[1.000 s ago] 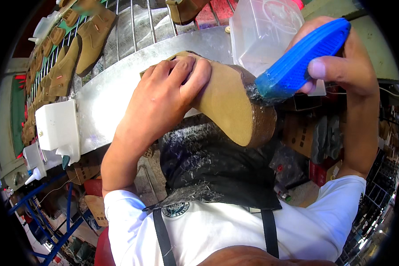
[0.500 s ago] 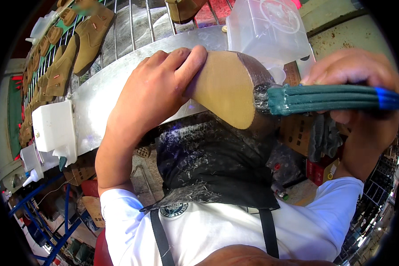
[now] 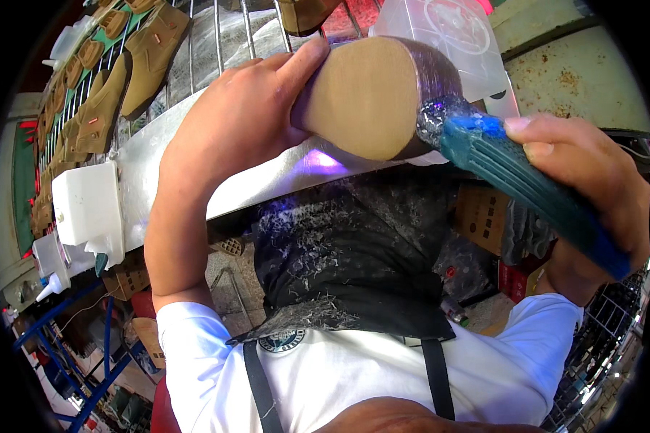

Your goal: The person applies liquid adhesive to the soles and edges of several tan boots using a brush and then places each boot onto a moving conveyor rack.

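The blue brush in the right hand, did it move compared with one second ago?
Yes. The blue brush has swung down: it no longer lies over the clear plastic box, and its handle now points lower right, its head at the sole's right edge.

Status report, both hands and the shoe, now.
Left hand grips tan shoe, sole up. Right hand holds blue brush, bristles at shoe's edge. Nothing blocking.

The shoe sole at the upper centre of the frame was plain tan, with a dark brown rim. The brush at the right was teal with a brighter blue edge. The apron in the centre was black, flecked with pale grey. The shirt at the bottom was white. The shoes at the upper left were olive brown.
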A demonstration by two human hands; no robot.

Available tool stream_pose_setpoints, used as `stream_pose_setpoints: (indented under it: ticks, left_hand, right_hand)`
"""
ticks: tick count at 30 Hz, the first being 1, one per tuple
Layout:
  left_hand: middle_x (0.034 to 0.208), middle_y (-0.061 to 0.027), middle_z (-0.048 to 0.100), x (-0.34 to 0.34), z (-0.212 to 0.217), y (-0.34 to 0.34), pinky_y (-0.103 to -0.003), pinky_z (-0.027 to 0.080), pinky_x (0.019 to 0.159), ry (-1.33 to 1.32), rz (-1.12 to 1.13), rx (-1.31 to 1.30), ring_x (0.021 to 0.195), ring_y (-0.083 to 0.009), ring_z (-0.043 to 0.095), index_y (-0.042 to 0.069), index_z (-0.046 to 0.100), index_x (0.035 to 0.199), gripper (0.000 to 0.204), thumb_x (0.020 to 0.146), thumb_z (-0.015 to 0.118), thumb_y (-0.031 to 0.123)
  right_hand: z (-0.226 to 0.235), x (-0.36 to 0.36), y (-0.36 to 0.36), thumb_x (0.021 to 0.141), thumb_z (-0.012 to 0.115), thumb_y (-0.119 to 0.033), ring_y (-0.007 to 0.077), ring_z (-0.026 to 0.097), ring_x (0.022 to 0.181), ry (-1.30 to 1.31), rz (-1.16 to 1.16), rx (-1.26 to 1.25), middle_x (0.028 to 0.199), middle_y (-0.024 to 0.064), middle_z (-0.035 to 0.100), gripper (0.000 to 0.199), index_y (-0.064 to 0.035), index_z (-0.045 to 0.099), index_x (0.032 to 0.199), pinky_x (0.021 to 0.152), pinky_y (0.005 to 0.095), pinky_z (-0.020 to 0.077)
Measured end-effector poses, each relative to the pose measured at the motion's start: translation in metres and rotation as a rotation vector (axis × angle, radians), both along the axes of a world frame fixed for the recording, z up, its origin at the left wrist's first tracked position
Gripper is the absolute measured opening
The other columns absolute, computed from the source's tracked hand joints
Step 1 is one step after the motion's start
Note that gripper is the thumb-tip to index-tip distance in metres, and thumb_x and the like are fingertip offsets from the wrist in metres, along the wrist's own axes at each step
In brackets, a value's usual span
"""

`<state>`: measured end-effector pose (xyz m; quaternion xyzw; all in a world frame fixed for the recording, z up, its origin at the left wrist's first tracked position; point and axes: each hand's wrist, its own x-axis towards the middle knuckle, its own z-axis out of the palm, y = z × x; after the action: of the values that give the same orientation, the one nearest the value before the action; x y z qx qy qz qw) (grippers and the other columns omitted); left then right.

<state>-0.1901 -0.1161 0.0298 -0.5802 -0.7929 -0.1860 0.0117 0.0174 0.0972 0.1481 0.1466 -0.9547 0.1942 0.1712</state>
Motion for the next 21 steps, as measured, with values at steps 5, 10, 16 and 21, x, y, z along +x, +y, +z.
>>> stream_pose_setpoints:
  ticks: [5,10,16,21]
  left_hand:
    - [0.096,-0.0208,0.068,-0.011,0.005,0.006,-0.051,0.054,0.07,-0.049,-0.028,-0.003,0.086,-0.0454,0.066,0.011,0.046,0.127,0.066,0.072,0.082,0.017]
    - [0.105,-0.0212,0.07,-0.027,0.006,0.012,-0.045,0.057,0.078,-0.072,-0.044,-0.002,0.095,-0.041,0.068,0.009,0.047,0.138,0.082,0.066,0.086,0.016]
    - [0.106,-0.0238,0.07,-0.019,0.044,0.028,-0.042,0.056,0.085,-0.113,0.074,-0.234,0.097,-0.0378,0.069,0.0,0.047,0.134,0.084,0.068,0.088,0.029]
    - [0.1,-0.0232,0.071,-0.031,0.044,0.031,-0.042,0.057,0.082,-0.139,0.057,-0.238,0.091,-0.0379,0.071,-0.002,0.048,0.132,0.086,0.064,0.09,0.031]
  right_hand:
    - [-0.009,0.0,0.004,0.09,0.063,-0.018,0.0337,0.073,0.088,0.06,0.032,0.092,0.101,0.0266,0.072,0.025,0.0047,0.067,0.102,0.078,0.0378,0.0599]
    - [-0.021,-0.007,0.007,0.087,0.066,-0.009,0.0349,0.072,0.096,0.09,0.094,0.169,0.109,0.0281,0.07,0.027,0.0072,0.067,0.108,0.085,0.0388,0.0594]
    - [-0.033,-0.02,0.019,0.084,0.069,-0.006,0.0352,0.071,0.102,0.111,0.179,0.274,0.115,0.0288,0.068,0.034,0.01,0.066,0.113,0.091,0.0395,0.0579]
    - [-0.047,-0.025,0.021,0.082,0.071,-0.005,0.0344,0.07,0.105,0.144,0.152,0.25,0.117,0.0265,0.068,0.036,0.0093,0.067,0.114,0.092,0.0379,0.0572]
